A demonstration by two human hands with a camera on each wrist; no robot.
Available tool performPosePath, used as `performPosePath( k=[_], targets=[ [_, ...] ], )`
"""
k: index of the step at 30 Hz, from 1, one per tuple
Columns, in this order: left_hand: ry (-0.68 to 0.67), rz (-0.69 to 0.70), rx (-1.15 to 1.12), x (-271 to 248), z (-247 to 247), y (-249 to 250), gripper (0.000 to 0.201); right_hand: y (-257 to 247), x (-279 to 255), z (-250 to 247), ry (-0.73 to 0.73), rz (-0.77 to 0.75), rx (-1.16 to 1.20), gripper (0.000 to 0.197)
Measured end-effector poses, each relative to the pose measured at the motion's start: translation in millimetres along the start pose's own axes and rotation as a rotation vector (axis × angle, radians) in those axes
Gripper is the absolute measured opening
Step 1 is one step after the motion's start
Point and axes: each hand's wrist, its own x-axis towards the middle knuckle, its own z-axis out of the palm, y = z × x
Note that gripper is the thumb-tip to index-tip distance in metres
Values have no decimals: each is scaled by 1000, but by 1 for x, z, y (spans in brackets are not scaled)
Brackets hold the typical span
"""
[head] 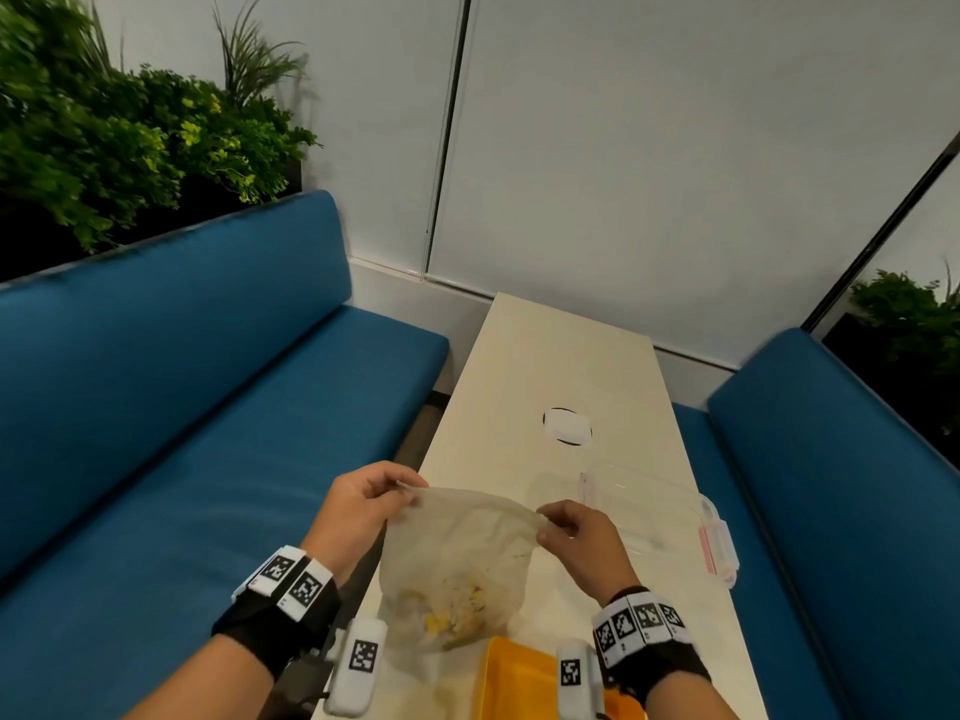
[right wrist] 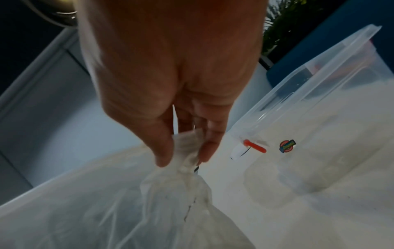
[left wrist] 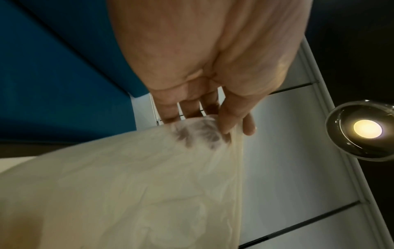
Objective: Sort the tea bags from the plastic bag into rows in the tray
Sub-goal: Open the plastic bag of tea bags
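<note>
both hands hold the plastic bag (head: pixel 457 558) up over the near end of the pale surface (head: pixel 524 366). the left hand (head: pixel 358 506) pinches the left corner of the bag's top edge, and the right hand (head: pixel 582 537) has thumb and fingers closed on a bunched bit of the right corner. the tea bags (head: pixel 452 610) sit heaped in the bag's bottom, yellowish through the film. a yellow tray (head: pixel 524 683) lies just beside the bag, nearer the person, and a clear lidded container (head: pixel 675 517) stands to the right.

Tea bags (head: pixel 457 610) only a yellowish blur through the plastic bag (head: pixel 462 543); orange tray (head: pixel 511 678) cut off at bottom edge.
</note>
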Motion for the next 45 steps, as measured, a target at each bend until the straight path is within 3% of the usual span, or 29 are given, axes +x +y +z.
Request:
performPosePath(
  k=[5, 16, 18, 20, 23, 26, 29, 33, 38, 45],
  targets=[
    [3, 21, 38, -7, -9, 4, 13, -4, -8, -6, 73, -17, -97, 14],
    [150, 107, 216, -5, -16, 18, 8, -19, -24, -42, 180, -51, 240, 11],
    [183, 140, 339, -1, -15, 19, 10, -20, -27, -41, 170, -60, 234, 12],
    [207, 254, 611, -1, -7, 24, 16, -20, -30, -41, 168, -78, 212, 14],
    [6, 483, 883, -6, 27, 41, 26, -23, -33, -38, 166, -104, 154, 15],
    [-226, 602, 1077, -3, 71, 43, 36, -29, -34, -35, 166, -130, 142, 17],
    [-314, 570, 1196, 6, 100, 40, 34, -36, -34, -33, 158, -160, 128, 18],
    [-307, 536, 1266, 11, 107, 41, 27, -40, -34, -31, 153, -177, 106, 19],
    [-231, 533, 1246, 11, 74, 47, 25, -43, -33, -29, 157, -184, 94, 21],
    [-62, 341, 1247, 9, 7, 54, 17, -43, -26, -34, 186, -169, 97, 21]
  ],
)
